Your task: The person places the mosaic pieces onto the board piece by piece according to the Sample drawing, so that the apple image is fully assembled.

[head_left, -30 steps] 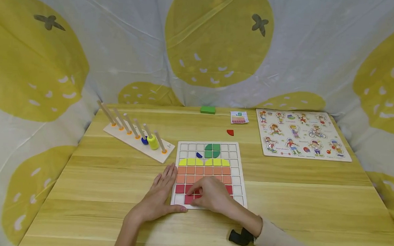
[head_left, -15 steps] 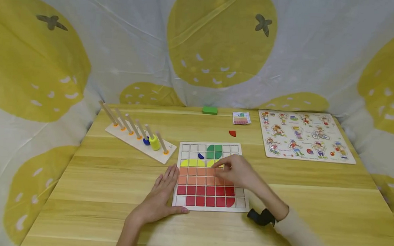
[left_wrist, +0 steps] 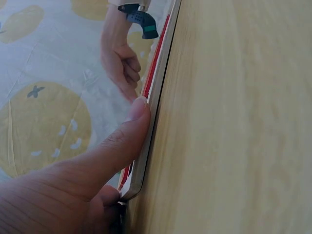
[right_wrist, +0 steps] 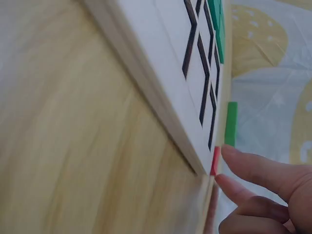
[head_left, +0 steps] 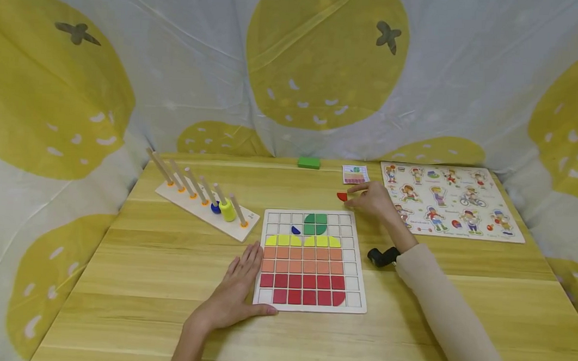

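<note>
A white grid board lies on the wooden table, bearing green, yellow, orange and red tiles, plus a small blue piece. My left hand rests along its left edge with straight fingers, the thumb on the front edge; the left wrist view shows that thumb against the board's side. Beyond the board's far right corner lies a red quarter-round tile. My right hand has thumb and index finger right at its right end, spread apart. In the right wrist view a gap shows between these fingertips, beside the red tile.
A pegboard with blue and yellow beads stands left of the board. At the back are a green block and a small pattern card. A picture puzzle lies back right, partly under the right forearm.
My right hand has moved from the board's red front rows, up across the board, to the red quarter-round tile behind it. My left hand has stayed at the board's left edge.
</note>
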Demonstrator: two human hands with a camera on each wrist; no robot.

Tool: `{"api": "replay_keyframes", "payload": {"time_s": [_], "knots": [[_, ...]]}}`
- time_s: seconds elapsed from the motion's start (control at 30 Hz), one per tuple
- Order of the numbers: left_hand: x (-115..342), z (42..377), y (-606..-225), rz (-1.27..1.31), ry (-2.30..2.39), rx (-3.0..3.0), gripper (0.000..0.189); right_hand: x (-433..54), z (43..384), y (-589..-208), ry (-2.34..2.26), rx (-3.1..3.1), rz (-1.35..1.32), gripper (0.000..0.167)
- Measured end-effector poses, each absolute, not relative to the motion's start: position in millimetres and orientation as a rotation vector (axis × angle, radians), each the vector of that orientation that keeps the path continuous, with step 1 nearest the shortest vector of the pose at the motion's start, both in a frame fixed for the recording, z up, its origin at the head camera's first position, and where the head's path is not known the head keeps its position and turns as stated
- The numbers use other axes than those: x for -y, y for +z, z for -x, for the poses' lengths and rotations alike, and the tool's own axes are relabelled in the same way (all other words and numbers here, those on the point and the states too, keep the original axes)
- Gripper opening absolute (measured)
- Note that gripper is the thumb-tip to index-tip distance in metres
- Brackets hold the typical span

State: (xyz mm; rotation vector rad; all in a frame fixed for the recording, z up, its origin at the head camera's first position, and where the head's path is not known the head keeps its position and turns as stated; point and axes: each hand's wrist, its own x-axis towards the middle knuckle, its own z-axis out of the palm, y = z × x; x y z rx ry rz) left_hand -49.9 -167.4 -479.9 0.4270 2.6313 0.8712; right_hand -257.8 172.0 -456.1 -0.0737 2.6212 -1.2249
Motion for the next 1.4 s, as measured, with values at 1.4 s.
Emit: {"api": "replay_keyframes", "payload": {"time_s": [1.4], "knots": [[171, 48, -481, -0.455, 0.888, -2.639, 0.127, -37, 85, -452, -0.937, -2.534, 0.853, 0.018]]}}
